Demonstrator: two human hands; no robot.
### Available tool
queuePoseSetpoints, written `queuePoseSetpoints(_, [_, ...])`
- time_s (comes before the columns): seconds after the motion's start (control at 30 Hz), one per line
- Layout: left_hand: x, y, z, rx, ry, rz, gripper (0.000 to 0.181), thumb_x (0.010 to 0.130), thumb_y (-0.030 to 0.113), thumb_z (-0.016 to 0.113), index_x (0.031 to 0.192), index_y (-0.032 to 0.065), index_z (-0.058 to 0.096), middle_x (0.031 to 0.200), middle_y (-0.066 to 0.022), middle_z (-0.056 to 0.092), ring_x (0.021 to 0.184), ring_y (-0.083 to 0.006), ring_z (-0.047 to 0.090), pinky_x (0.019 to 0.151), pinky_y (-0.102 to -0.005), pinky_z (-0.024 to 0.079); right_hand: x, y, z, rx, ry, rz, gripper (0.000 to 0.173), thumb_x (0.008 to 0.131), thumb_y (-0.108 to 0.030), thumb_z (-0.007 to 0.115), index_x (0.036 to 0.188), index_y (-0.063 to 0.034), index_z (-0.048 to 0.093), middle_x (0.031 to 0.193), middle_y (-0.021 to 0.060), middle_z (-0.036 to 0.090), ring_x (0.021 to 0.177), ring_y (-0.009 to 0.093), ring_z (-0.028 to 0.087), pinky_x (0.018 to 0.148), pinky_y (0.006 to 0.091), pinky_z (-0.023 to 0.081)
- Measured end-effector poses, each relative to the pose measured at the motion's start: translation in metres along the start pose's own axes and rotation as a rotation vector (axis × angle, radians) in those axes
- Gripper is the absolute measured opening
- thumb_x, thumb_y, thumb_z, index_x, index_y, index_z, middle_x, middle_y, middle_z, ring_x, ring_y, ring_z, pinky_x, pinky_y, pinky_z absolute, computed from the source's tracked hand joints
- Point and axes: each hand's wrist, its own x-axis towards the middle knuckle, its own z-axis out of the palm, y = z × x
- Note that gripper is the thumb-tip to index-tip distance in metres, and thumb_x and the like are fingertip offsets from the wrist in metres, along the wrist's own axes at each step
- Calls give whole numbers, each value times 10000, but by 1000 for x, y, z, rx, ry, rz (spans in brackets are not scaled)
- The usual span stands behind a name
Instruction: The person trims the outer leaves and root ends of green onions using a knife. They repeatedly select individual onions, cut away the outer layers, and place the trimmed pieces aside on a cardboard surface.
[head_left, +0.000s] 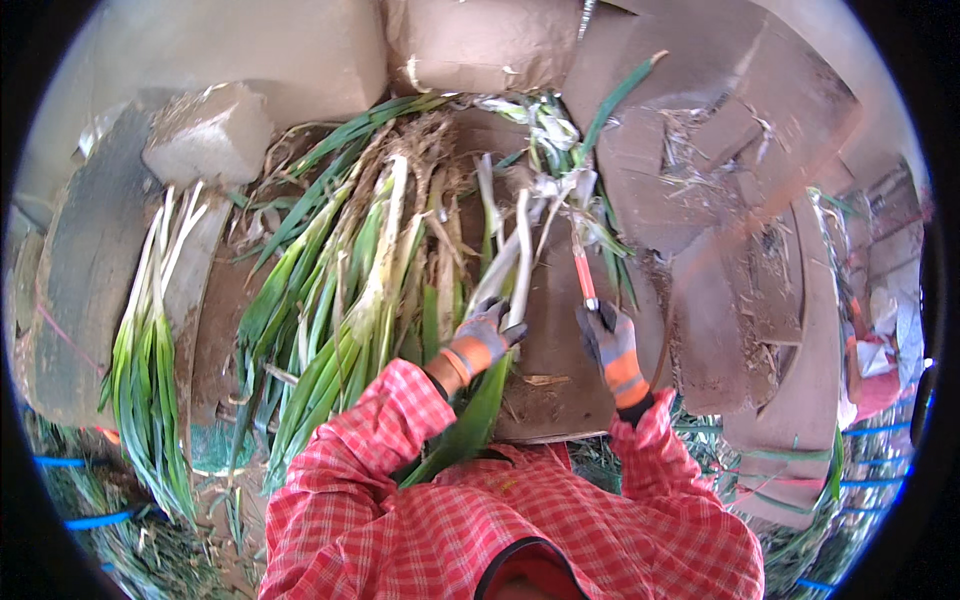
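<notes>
My left hand, in a grey and orange work glove, is closed around a large Welsh onion or leek. Its white stalk points away from me and its green leaves hang towards my chest. In my right hand, gloved alike, is a small knife with a red-orange handle. The thin blade points away, its tip near a heap of peeled skins and leaf scraps. Left of my left hand lies a thick pile of untrimmed stalks with brown, soil-covered roots.
At far left, a bunch of clean white-stemmed stalks lies across a wooden board, near a pale block. Cardboard sheets with dry debris cover the right side. A large carton stands at the back. Another person's sleeve shows far right.
</notes>
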Motion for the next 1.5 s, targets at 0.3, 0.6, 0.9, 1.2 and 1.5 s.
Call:
queuePoseSetpoints(0.3, [-86, 24, -20, -1369, 356, -446, 226, 906, 95, 636, 1122, 39, 601, 860, 22, 606, 774, -64, 560, 662, -217, 453, -74, 0, 110, -1112, -184, -691, 815, 643, -244, 795, 1314, 3, 403, 1293, 223, 453, 1205, 398, 430, 1017, 479, 338])
queuePoseSetpoints(0.6, [-166, -13, -109, 412, 518, -12, 831, 728, 472, 742, 1345, 4, 440, 1328, -229, 485, 1240, -404, 440, 1016, -491, 369, -79, 16, 156, -1006, -595, -610, 739, 841, -166, 624, 1430, 79, 252, 1100, 281, 583, 1001, 425, 575, 888, 447, 467])
queuePoseSetpoints(0.9, [-131, -63, -146, 644, 386, -274, 615, 773, 255, 659, 1314, 40, 461, 1232, -175, 565, 1108, -347, 568, 882, -446, 479, -63, 31, 168, -1118, -511, -629, 610, 883, -231, 604, 1364, 59, 365, 935, 260, 641, 822, 417, 631, 726, 470, 509])
queuePoseSetpoints(1.2, [-104, -52, -147, 419, 257, -319, 520, 742, 311, 706, 1133, -5, 574, 1028, -225, 662, 1005, -354, 633, 879, -411, 499, -76, 40, 154, -1154, -462, -576, 695, 880, -281, 599, 1408, 63, 304, 1012, 269, 624, 858, 405, 637, 758, 451, 518])
queuePoseSetpoints(1.5, [-94, -110, -158, 288, 168, -376, 494, 712, 320, 757, 1114, 49, 659, 1071, -194, 663, 971, -351, 635, 869, -388, 500, -80, 39, 156, -1147, -443, -497, 641, 884, -250, 590, 1386, 66, 346, 1004, 259, 627, 908, 395, 625, 761, 449, 514])
